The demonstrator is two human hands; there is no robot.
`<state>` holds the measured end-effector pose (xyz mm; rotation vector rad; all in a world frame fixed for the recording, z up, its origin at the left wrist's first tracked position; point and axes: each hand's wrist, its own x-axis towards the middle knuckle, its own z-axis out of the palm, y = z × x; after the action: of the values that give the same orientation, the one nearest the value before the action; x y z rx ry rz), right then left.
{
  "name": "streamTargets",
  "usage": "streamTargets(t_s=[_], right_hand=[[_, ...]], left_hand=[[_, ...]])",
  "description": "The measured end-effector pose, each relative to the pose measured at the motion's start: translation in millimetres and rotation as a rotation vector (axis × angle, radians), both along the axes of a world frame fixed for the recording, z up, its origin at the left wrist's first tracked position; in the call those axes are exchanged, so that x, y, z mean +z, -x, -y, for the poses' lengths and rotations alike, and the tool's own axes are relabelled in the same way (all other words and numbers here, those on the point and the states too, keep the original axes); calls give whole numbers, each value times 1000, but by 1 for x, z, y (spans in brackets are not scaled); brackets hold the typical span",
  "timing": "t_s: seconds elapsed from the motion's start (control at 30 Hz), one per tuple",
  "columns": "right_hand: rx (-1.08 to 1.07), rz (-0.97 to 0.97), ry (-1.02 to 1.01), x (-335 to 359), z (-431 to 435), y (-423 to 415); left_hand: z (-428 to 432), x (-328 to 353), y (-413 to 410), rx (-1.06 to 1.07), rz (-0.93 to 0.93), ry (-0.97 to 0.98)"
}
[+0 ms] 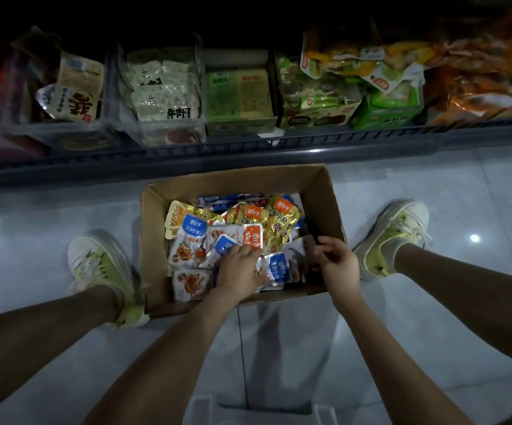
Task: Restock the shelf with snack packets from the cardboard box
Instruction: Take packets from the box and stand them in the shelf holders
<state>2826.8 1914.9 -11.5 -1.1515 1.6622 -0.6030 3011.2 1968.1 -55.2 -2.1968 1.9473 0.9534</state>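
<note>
The person is crouching over the cardboard box point(325, 191), which is sitting on the floor point(432, 191) in the middle of the frame, between the two shoes. The snack packets point(248, 222) are lying loose inside it in a jumbled heap, flat but with their long sides pointing every which way, so no single direction suits a grab.

The left hand point(239, 268) is reaching into the lower middle of the box, palm down, with its fingers laid out fairly straight over the top packets and the fingertips touching one with an orange label. The right hand point(336, 260) is hovering at the lower right corner of the box, close to the cardboard wall, with its fingers curled in. It is too dim there for me to tell whether it is pinching a packet or holding nothing.

What matters, I would say, is that the shelf point(248, 148) is running across the upper part of the frame, straight beyond the far wall of the box. Anything lifted has to travel up the frame, over that wall. The left hand is sitting nearer the bulk of the heap; the right is off at its edge.
</note>
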Motion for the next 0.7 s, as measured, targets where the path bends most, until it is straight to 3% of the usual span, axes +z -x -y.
streamTargets(t_s=[0.13,0.23,0.4,0.53,0.7], right_hand=[[12,15,-70,-2,0,10],[57,-28,-79,-6,-3,5],[225,-196,-109,-9,-7,-21],[441,-178,-143,-17,-12,-78],[672,-471,-29,-45,-18,-127]], left_hand=[[6,-2,10,19,106,66],[13,16,2,143,-38,120],[-8,80,-55,672,-368,244],[-37,115,-113,1141,-439,419],[-67,128,-139,1288,-497,379]])
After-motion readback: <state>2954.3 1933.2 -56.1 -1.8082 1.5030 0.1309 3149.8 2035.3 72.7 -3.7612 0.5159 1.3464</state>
